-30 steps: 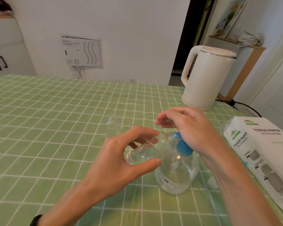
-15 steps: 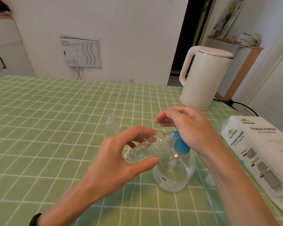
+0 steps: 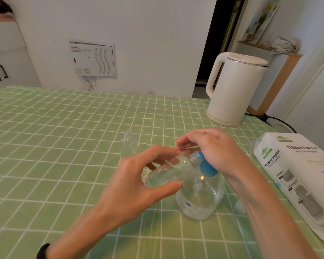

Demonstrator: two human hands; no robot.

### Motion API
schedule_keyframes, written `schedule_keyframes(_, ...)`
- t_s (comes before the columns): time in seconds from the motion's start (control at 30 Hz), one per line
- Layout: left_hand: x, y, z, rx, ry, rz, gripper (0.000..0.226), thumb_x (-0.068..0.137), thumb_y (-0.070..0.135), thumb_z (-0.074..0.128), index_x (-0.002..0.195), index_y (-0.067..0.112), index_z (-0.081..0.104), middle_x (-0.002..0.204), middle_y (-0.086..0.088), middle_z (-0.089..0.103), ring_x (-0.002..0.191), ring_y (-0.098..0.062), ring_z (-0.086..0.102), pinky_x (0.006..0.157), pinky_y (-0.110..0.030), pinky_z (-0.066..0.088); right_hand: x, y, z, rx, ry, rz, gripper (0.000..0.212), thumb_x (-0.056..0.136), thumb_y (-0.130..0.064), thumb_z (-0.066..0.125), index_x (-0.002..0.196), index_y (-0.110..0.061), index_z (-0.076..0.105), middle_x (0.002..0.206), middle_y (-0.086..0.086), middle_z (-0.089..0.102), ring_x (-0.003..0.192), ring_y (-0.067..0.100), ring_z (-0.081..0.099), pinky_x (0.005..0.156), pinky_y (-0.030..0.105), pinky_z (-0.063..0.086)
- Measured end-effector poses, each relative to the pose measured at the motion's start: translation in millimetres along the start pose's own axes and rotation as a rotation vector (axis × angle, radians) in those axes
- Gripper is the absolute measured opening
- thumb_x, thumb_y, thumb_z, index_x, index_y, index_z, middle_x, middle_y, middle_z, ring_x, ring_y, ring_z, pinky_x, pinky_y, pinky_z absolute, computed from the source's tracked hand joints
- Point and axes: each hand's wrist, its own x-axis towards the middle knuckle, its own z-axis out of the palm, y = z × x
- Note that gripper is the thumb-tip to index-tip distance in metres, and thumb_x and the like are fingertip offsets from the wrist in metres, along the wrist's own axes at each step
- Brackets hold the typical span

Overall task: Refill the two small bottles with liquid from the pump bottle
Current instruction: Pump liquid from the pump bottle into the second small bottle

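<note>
With our left hand (image 3: 137, 186) gripping the tilted small bottle (image 3: 165, 173) and right hand (image 3: 215, 149) curled over the pump bottle (image 3: 200, 200), any mouth-nozzle misalignment may spill liquid.

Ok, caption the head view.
Left hand holds a small bottle tilted at the pump bottle; right hand grips its blue pump.

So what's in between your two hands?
In the head view, a small clear bottle, tilted, gripped by the left hand, its mouth at the blue pump top under the right hand.
</note>
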Motion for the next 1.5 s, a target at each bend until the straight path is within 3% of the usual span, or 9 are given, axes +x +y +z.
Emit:
schedule_keyframes(0.17,1.0,0.2,-0.1,-0.010,0.000,-0.003,0.045,0.077,0.041,0.080,0.120,0.031,0.069,0.109,0.023,0.075,0.104,-0.004,0.072,0.086,-0.014,0.051,2.7,-0.8,0.8,0.027,0.083,-0.054,0.031,0.102,-0.019,0.053,0.088,-0.017,0.081,0.085,-0.007,0.083,0.084,0.007,0.077,0.080,0.020,0.055)
schedule_keyframes(0.43,2.5,-1.1,-0.6,0.006,-0.005,-0.013,0.045,0.078,0.034,0.084,0.120,0.030,0.071,0.111,0.021,0.075,0.104,-0.008,0.072,0.084,-0.019,0.053,0.8,-2.2,0.3,-0.029,-0.012,0.041,0.032,0.097,-0.025,0.057,0.081,-0.022,0.085,0.081,-0.016,0.081,0.079,-0.006,0.071,0.077,0.024,0.046)
schedule_keyframes(0.57,1.4,-0.8,-1.5,0.027,-0.002,-0.011,0.044,0.077,0.033,0.084,0.119,0.032,0.071,0.111,0.023,0.074,0.104,-0.006,0.072,0.084,-0.020,0.053,-0.6,-2.2,1.2,-0.086,-0.057,0.078,0.032,0.096,-0.027,0.058,0.079,-0.027,0.085,0.083,-0.023,0.079,0.088,-0.005,0.070,0.079,0.022,0.044)
schedule_keyframes(0.73,0.9,0.6,0.1,0.004,-0.005,-0.012,0.045,0.077,0.039,0.080,0.120,0.031,0.071,0.109,0.021,0.075,0.103,-0.006,0.072,0.084,-0.017,0.053,-0.5,-1.5,1.6,-0.035,-0.007,0.030,0.031,0.099,-0.026,0.056,0.084,-0.023,0.083,0.083,-0.015,0.081,0.080,-0.005,0.072,0.079,0.023,0.047)
schedule_keyframes(0.87,1.5,1.3,0.0,-0.012,0.001,-0.011,0.045,0.076,0.041,0.079,0.119,0.031,0.070,0.108,0.022,0.075,0.104,-0.003,0.071,0.086,-0.014,0.051,0.4,-2.2,0.2,0.024,0.056,-0.029,0.029,0.100,-0.022,0.056,0.085,-0.020,0.082,0.086,-0.010,0.082,0.085,0.003,0.077,0.084,0.023,0.055)
schedule_keyframes(1.1,1.8,-0.9,-0.7,0.007,0.003,-0.008,0.047,0.077,0.036,0.083,0.122,0.030,0.070,0.110,0.022,0.075,0.104,-0.005,0.072,0.085,-0.017,0.053,-0.3,-2.9,1.3,0.032,0.037,-0.008,0.033,0.102,-0.018,0.053,0.085,-0.018,0.082,0.083,-0.008,0.083,0.083,0.003,0.077,0.091,0.029,0.056)
schedule_keyframes(1.33,2.1,-2.3,-1.8,0.014,0.002,-0.006,0.044,0.077,0.038,0.081,0.120,0.033,0.071,0.111,0.022,0.075,0.104,-0.005,0.072,0.083,-0.019,0.054,-2.9,-1.6,3.0,-0.065,-0.006,0.037,0.035,0.101,-0.021,0.053,0.085,-0.025,0.083,0.079,-0.020,0.079,0.079,-0.013,0.068,0.074,0.018,0.042)
schedule_keyframes(1.5,1.3,-0.9,-0.7,0.002,0.010,0.002,0.045,0.076,0.041,0.080,0.119,0.034,0.070,0.110,0.024,0.075,0.103,-0.002,0.072,0.084,-0.014,0.052,-2.3,-1.1,2.3,-0.005,0.064,0.018,0.032,0.102,-0.022,0.052,0.088,-0.021,0.081,0.083,-0.012,0.082,0.085,0.001,0.074,0.082,0.023,0.050)
